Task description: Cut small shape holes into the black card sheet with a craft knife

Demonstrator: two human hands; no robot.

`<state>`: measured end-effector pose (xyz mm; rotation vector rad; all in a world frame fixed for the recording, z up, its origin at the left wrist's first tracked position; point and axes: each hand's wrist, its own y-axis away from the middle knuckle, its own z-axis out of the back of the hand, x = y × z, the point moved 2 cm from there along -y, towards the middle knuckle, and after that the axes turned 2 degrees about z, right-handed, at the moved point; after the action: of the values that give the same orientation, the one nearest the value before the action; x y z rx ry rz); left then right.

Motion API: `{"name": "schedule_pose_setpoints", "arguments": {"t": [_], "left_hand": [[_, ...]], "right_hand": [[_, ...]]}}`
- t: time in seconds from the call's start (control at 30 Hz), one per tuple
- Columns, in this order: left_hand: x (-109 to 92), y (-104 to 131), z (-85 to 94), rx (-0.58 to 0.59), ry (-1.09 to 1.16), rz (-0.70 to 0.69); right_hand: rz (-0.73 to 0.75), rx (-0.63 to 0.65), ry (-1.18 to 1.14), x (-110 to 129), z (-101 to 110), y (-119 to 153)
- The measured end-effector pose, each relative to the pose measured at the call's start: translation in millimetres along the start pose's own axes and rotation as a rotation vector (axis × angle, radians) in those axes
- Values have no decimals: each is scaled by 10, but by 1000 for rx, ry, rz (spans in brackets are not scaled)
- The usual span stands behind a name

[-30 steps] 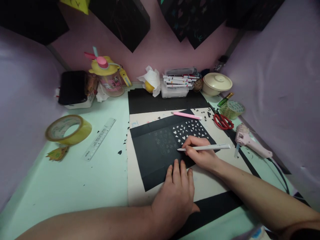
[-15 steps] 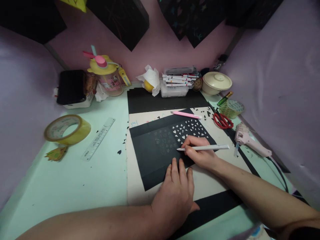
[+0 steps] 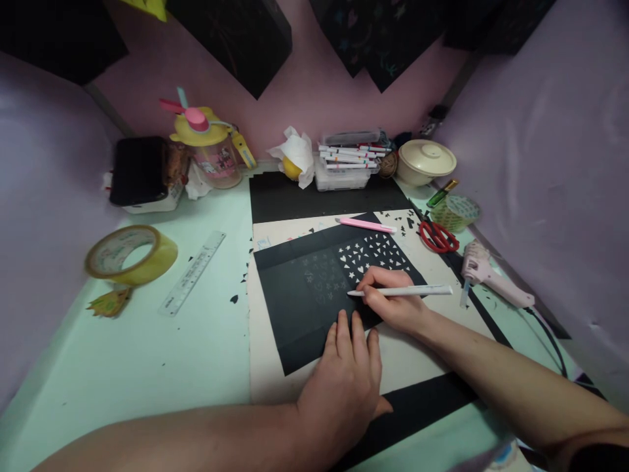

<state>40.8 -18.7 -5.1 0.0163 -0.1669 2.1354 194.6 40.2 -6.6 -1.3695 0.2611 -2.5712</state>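
Black paper (image 3: 285, 308) lies at a slant on a white sheet (image 3: 268, 387). Its right part has small cut-out stars, hearts and triangles; fainter drawn outlines of such shapes show left of them. My right hand (image 3: 396, 301) pinches a white pen (image 3: 417, 290), held nearly level, its tip at the paper beside the outlines. My left hand (image 3: 344, 373) rests flat on the paper's lower edge, fingers stretched out, holding nothing. A pink craft knife (image 3: 366, 225) lies across the paper's top edge.
Left are a tape roll (image 3: 170, 252) and a clear ruler (image 3: 194, 272). On the right lie red scissors (image 3: 439, 237) and a glue gun (image 3: 496, 278) with its cable. A pen box (image 3: 343, 178), lidded bowl (image 3: 426, 160) and drink bottle (image 3: 216, 160) stand along the back. Black paper scraps are scattered about.
Hardly anything differs. Both hands, the pen and the black paper keep their places; the view has shifted very slightly.
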Motion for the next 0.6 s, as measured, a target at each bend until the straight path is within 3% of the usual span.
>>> {"name": "schedule_pose_setpoints", "arguments": {"t": [0.6], "left_hand": [[-14, 2, -21, -64, -9, 14]], "right_hand": [[10, 19, -8, -17, 10, 8]]}}
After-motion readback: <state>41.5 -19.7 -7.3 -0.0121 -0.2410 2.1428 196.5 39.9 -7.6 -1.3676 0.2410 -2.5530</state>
